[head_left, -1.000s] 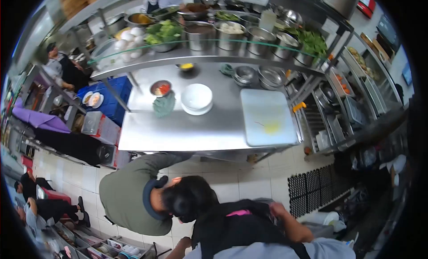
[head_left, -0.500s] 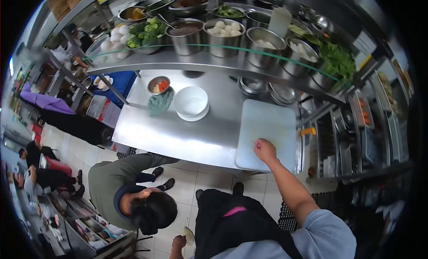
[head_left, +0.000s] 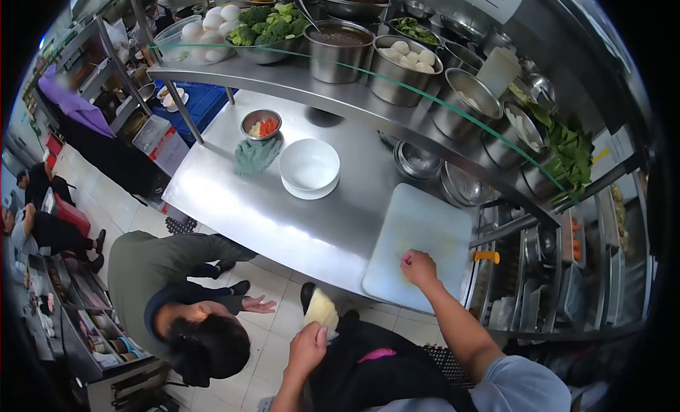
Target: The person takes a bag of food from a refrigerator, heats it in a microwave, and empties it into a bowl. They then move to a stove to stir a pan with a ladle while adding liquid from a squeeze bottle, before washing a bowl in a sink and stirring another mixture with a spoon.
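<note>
My left hand (head_left: pixel 309 347) is closed around a pale yellow, wedge-shaped, ridged piece (head_left: pixel 322 310); I cannot make out what kind it is. It is held up in front of my apron, short of the table edge. Over the white cutting board (head_left: pixel 397 231), my right hand (head_left: pixel 419 267) is closed with its fingertips pinched together. Whatever sits in that pinch is too small to tell. Faint yellowish marks show on the board near those fingers. White bowls (head_left: pixel 309 165), one stacked in another, stand on the steel table left of the board.
A small steel bowl of chopped red and pale pieces (head_left: pixel 261 125) sits beside a green cloth (head_left: pixel 257 155). Overhead, a steel shelf (head_left: pixel 283 86) carries eggs, broccoli (head_left: pixel 269 26) and several metal pots. Close on the left, a co-worker (head_left: pixel 170 291) bends forward with one hand out.
My left hand has risen into fuller view with the pale yellow piece. My right hand stays over the cutting board. The view has tilted, and the co-worker's open hand now shows.
</note>
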A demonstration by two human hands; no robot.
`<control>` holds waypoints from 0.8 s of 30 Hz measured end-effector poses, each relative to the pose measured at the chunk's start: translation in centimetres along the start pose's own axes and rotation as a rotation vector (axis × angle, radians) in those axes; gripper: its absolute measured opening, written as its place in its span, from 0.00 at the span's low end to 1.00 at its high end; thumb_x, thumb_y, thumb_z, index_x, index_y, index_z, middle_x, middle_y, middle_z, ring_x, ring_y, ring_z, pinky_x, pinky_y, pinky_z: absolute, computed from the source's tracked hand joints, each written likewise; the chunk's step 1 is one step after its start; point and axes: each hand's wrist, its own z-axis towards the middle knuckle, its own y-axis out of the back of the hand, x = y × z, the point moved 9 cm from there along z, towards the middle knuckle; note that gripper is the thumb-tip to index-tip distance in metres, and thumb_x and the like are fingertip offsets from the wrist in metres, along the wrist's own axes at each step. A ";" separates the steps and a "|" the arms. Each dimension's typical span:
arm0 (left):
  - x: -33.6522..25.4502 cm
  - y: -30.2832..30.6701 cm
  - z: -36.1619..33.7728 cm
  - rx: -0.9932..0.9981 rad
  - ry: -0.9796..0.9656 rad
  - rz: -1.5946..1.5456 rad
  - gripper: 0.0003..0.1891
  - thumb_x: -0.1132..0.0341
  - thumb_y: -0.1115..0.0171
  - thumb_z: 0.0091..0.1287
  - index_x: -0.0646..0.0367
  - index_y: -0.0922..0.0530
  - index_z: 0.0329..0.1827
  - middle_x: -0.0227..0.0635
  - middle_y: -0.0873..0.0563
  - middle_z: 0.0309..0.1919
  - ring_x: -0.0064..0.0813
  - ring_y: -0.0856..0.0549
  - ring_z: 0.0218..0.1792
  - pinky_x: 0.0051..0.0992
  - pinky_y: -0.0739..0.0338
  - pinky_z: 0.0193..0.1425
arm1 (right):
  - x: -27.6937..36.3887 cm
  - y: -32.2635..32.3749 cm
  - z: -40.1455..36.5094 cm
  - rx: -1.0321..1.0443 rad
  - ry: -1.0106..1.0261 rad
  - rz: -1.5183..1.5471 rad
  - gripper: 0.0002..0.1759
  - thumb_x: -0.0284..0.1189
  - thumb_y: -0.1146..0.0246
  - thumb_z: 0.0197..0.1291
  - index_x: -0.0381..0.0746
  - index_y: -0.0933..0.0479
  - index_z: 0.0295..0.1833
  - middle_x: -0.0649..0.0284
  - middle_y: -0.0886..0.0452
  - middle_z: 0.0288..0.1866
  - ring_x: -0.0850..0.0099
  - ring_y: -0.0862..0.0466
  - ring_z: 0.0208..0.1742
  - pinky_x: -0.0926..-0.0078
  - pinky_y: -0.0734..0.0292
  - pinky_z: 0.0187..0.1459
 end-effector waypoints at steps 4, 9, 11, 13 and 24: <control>-7.3 1.9 6.4 -0.024 -0.163 -0.204 0.14 0.61 0.43 0.75 0.62 0.26 0.34 0.52 0.20 0.29 0.58 0.19 0.34 0.48 0.26 0.37 | 0.2 -0.7 0.1 0.037 0.008 -0.067 0.07 0.36 0.33 0.55 0.45 0.16 0.35 0.60 0.11 0.35 0.57 0.11 0.38 0.59 0.16 0.43; -14.4 3.2 12.2 0.014 -0.317 -0.219 0.13 0.61 0.43 0.75 0.61 0.27 0.35 0.51 0.19 0.32 0.58 0.19 0.37 0.49 0.26 0.41 | 0.2 0.2 -1.9 0.128 0.060 -0.179 0.09 0.38 0.33 0.51 0.44 0.16 0.32 0.59 0.12 0.33 0.55 0.12 0.37 0.58 0.17 0.43; -16.0 3.4 13.8 0.007 -0.337 -0.256 0.13 0.62 0.43 0.75 0.62 0.27 0.35 0.50 0.19 0.32 0.57 0.19 0.37 0.49 0.26 0.41 | -2.5 2.6 -3.0 0.044 0.022 -0.091 0.11 0.39 0.34 0.50 0.43 0.18 0.31 0.53 0.13 0.35 0.50 0.13 0.41 0.53 0.18 0.43; -16.9 3.2 15.2 -0.002 -0.359 -0.294 0.13 0.62 0.43 0.75 0.62 0.27 0.35 0.50 0.19 0.33 0.57 0.20 0.38 0.48 0.26 0.42 | -6.8 4.8 -4.2 -0.056 -0.046 -0.079 0.12 0.39 0.31 0.47 0.42 0.17 0.32 0.56 0.14 0.31 0.52 0.13 0.37 0.56 0.18 0.43; -13.5 1.3 23.7 -0.018 -0.164 -0.601 0.15 0.63 0.44 0.78 0.65 0.25 0.34 0.48 0.19 0.26 0.43 0.20 0.28 0.40 0.26 0.36 | -28.9 5.1 -15.9 -0.114 -0.415 -0.009 0.08 0.30 0.29 0.44 0.38 0.19 0.27 0.54 0.15 0.25 0.59 0.13 0.28 0.61 0.18 0.33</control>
